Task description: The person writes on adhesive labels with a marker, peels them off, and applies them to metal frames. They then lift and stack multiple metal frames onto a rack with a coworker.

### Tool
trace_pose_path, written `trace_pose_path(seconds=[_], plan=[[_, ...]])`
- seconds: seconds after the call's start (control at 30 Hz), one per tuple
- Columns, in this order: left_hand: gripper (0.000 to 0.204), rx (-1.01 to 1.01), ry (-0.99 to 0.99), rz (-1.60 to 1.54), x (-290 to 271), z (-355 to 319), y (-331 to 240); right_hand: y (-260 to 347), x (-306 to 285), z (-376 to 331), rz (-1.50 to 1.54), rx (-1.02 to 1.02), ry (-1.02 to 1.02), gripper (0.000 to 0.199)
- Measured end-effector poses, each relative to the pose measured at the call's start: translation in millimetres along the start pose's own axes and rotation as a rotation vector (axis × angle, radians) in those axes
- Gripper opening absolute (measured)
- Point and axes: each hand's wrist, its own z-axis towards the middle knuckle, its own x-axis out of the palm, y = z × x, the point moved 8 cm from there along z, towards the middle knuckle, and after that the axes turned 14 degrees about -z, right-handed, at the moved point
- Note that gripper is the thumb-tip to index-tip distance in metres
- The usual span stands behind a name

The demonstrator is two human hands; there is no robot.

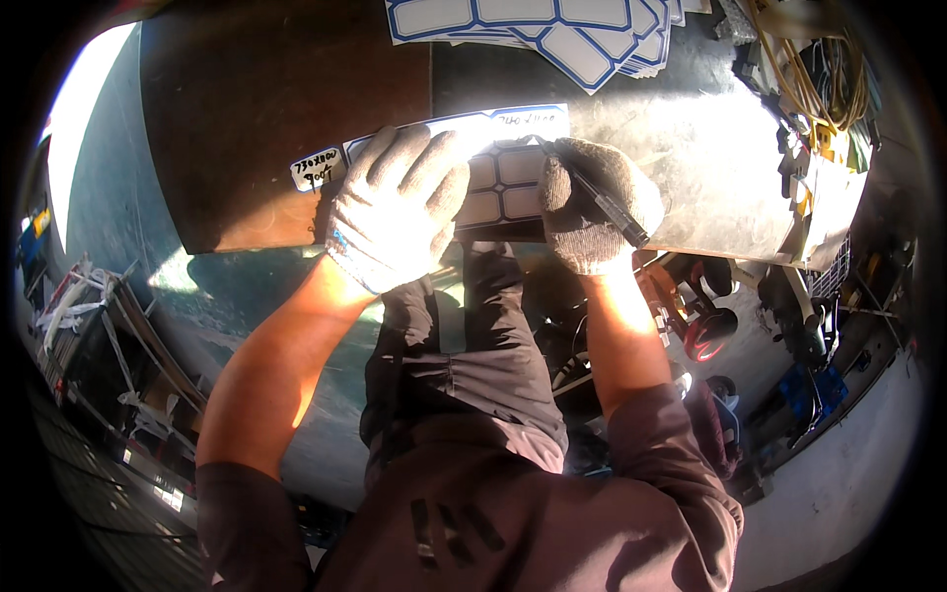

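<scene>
A sheet of blue-bordered white labels (498,178) lies at the near edge of a dark worktable (256,109). My left hand (397,202), in a grey knit glove, lies flat on the sheet's left part with fingers spread. My gloved right hand (592,202) is closed on a dark pen (602,202), whose tip touches the sheet's upper right, where handwriting shows. One small label (318,168) with handwriting sticks on the table just left of my left hand.
A stack of more label sheets (552,30) lies at the table's far side. Yellow cables and clutter (819,79) crowd the right end. Below the table edge are my legs, a red tool (705,331) and shelving at the left.
</scene>
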Motion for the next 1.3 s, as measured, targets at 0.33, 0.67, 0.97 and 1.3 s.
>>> trace_pose_path(seconds=[0.33,0.67,0.97,1.3], plan=[[0.060,0.020,-0.030,-0.013,-4,4,-2,0,-5,4,0.033,0.071,0.039,0.027],[0.058,0.027,-0.028,-0.005,-3,4,-2,1,-11,4,-0.014,0.098,-0.023,0.016],[0.051,0.045,-0.053,0.002,-6,6,-3,-36,-5,-3,0.501,0.560,0.049,0.017],[0.049,-0.187,-0.336,0.007,-24,2,9,-118,-30,55,-0.440,0.664,0.478,0.067]])
